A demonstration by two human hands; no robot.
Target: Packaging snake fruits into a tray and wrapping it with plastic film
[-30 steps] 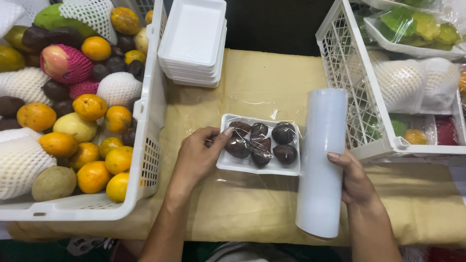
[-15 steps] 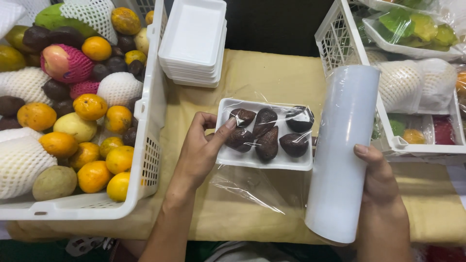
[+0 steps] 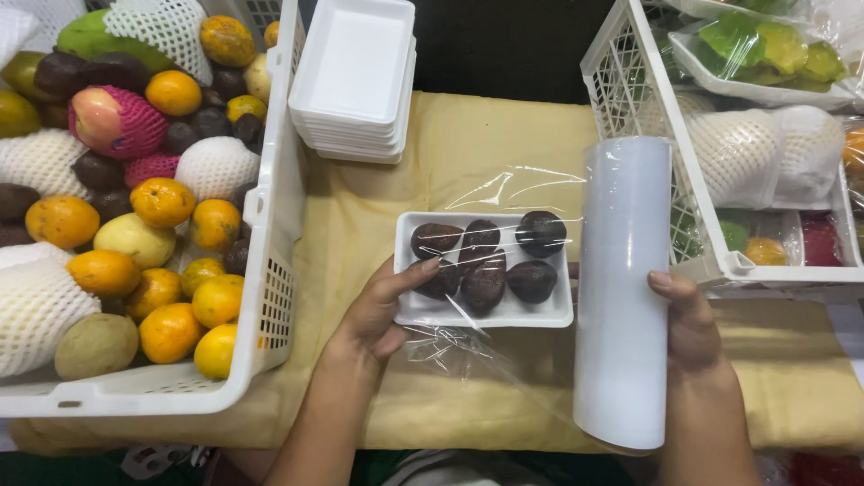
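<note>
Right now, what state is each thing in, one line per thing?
small tray: filled with dark fruits, film over it, flat on cloth.
film roll: partly unrolled, lying lengthwise.
tray stack: empty, nested.
left hand: gripping the tray edge.
right hand: holding the roll.
left crate: full of fruit.

Both forearms are bare, with no sleeves, watch or rings in view. The left hand [image 3: 378, 315] and right hand [image 3: 688, 328] wear no gloves; the nails are short and unpainted.

The large white plastic crate of mixed fruit [image 3: 270, 270] is cut off at the left edge. The white roll of cling film [image 3: 623, 288] hides the right hand's fingers behind it.
</note>
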